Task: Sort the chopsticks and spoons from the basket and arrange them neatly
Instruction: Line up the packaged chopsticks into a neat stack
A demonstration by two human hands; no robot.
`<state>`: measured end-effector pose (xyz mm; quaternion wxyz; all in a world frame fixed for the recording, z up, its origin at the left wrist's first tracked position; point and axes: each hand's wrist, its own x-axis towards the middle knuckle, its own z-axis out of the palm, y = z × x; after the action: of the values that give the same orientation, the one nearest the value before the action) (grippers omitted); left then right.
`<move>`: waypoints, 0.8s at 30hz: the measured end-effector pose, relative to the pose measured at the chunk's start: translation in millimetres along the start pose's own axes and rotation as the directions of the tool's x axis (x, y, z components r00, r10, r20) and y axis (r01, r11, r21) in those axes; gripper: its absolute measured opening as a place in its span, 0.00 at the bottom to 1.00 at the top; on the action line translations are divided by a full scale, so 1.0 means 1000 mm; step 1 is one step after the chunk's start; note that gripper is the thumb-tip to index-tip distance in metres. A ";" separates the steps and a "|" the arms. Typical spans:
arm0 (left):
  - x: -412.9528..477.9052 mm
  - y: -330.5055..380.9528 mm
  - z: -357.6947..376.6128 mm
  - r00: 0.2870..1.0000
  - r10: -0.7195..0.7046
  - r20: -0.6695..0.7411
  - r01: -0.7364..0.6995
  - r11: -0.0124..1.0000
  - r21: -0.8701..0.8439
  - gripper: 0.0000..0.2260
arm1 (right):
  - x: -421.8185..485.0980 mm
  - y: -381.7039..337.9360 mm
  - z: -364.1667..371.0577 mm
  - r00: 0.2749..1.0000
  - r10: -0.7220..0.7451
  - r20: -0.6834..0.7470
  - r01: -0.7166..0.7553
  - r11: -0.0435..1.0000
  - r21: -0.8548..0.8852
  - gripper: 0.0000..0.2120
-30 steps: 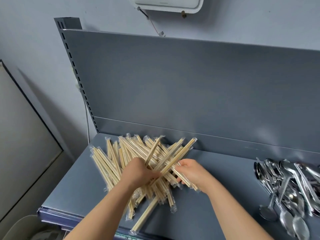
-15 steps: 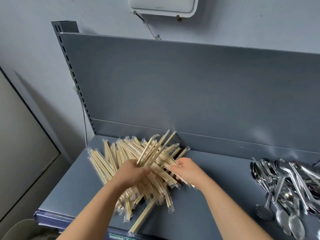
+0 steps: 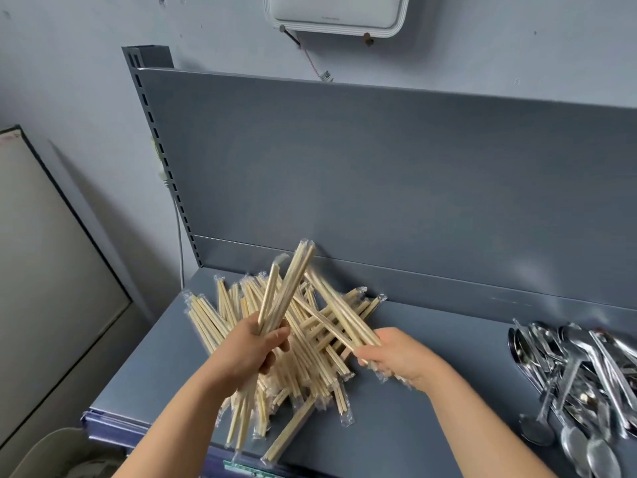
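A loose pile of plastic-wrapped wooden chopsticks (image 3: 306, 343) lies crisscrossed on the left part of the grey shelf (image 3: 448, 339). My left hand (image 3: 255, 353) is closed around a bundle of chopsticks (image 3: 286, 291) raised above the pile, tips pointing up and away. My right hand (image 3: 400, 357) grips a second bundle (image 3: 337, 315) that slants up to the left across the heap. A jumble of shiny metal spoons (image 3: 579, 381) sits at the shelf's right side, apart from both hands.
The shelf's upright grey back panel (image 3: 379, 174) rises just behind the pile. A slotted post (image 3: 162, 157) stands at its left. A pale bin (image 3: 55, 453) sits below the shelf's front left corner. A white box (image 3: 337, 12) hangs on the wall above.
Both hands have lifted bundles of chopsticks out of the pile; the left bundle now stands higher and more upright, and the right hand has drawn back to the right.
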<state>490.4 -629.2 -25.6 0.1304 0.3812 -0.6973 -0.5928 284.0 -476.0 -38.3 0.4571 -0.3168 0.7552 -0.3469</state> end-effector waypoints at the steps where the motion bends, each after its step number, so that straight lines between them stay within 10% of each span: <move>1: -0.001 0.004 0.000 1.000 0.015 -0.001 -0.015 1.000 -0.022 0.08 | -0.006 0.003 -0.005 1.000 -0.005 0.010 0.004 0.997 0.078 0.06; 11: 0.014 0.054 0.079 0.998 0.049 -0.029 -0.053 0.987 -0.150 0.25 | -0.053 0.024 -0.044 0.991 -0.129 -0.020 0.126 0.909 0.397 0.07; 24: 0.050 0.078 0.165 0.991 0.077 0.107 -0.021 0.894 -0.449 0.20 | -0.064 0.045 -0.071 0.991 -0.123 0.058 0.123 0.992 0.000 0.06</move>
<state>322.4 -543.0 -9.9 0.1863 0.2867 -0.5587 -0.7556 236.4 -382.8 -20.5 0.4558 -0.3735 0.7213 -0.3641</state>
